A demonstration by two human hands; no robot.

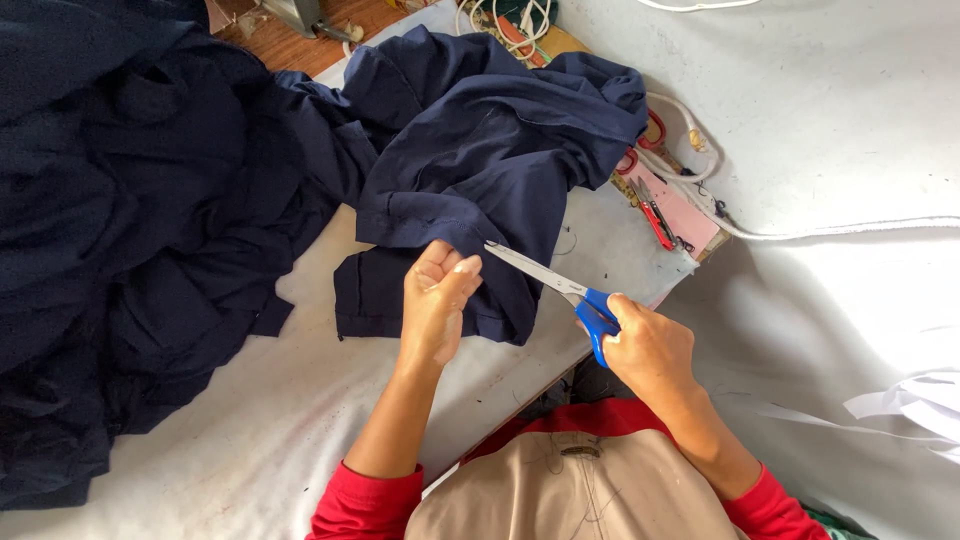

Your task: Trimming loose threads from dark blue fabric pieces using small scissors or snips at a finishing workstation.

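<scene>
My left hand (436,300) pinches the folded edge of a dark navy garment (490,150) lying on the white table (250,420). My right hand (645,345) grips blue-handled scissors (560,290) whose steel blades point up-left, tips touching the cloth just beside my left fingers. The garment spreads from my hands toward the back of the table. Both my sleeves are red.
A big heap of dark navy fabric (110,220) covers the left side. Behind the garment lie white cords (700,160), a pink pad with red-handled snips (665,215) and a coiled cable (510,20). White sheeting (830,100) and paper strips (910,400) fill the right.
</scene>
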